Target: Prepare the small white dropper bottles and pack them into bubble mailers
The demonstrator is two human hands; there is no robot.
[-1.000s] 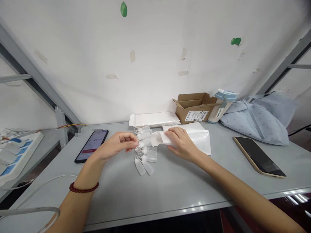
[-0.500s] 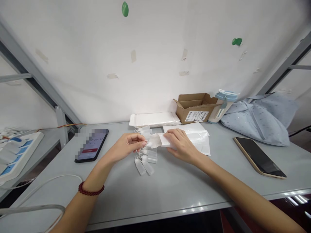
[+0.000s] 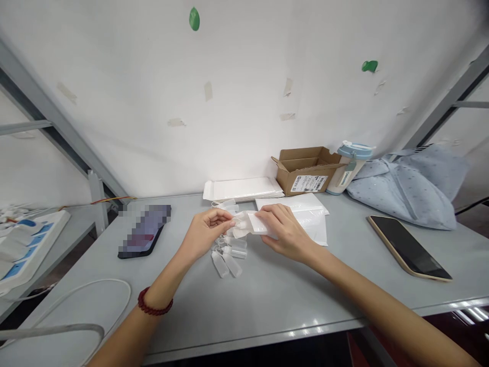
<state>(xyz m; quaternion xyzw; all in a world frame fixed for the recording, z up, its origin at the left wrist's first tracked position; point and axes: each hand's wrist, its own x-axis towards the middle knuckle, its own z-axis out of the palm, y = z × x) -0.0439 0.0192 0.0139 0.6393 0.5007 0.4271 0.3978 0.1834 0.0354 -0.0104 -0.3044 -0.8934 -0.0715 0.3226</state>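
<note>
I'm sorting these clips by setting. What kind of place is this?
Probably a small packing workstation: a grey metal-framed table carries a stack of white padded mailer envelopes, an open brown cardboard box with a shipping label and a cluster of small clear plastic bottles.

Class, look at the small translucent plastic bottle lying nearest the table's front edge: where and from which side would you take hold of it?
Pinch the small translucent plastic bottle across its flat body, coming from above. It lies flat on the grey table, with its neighbour close on one side, so a top-down pinch along its length probably has the most room.
</note>
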